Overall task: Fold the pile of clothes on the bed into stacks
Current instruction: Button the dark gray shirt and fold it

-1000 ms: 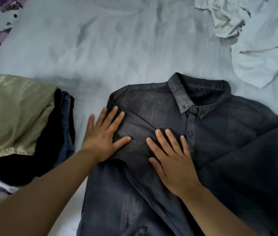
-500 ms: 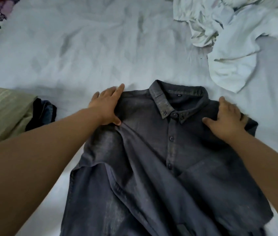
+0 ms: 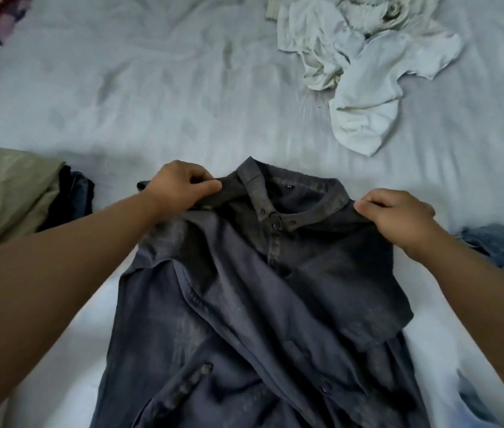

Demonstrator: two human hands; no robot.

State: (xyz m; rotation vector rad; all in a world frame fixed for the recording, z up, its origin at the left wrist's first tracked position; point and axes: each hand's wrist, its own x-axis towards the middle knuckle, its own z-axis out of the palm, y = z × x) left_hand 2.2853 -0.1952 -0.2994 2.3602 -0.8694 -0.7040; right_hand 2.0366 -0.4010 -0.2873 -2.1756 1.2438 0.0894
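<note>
The shirt [image 3: 254, 304] lies face up at the near edge of the bed [image 3: 158, 97]. The left hand [image 3: 179, 186] and right hand [image 3: 399, 217] each pinch a shoulder beside the collar. It looks thin, soft and light, probably limp; the shoulders suit holding.

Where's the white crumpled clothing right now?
In the head view, the white crumpled clothing lies at the upper right of the bed sheet, beyond the dark shirt and apart from it.

Both arms reach forward, left hand [image 3: 179, 188] and right hand [image 3: 399, 216] each with fingers curled, pinching.
</note>
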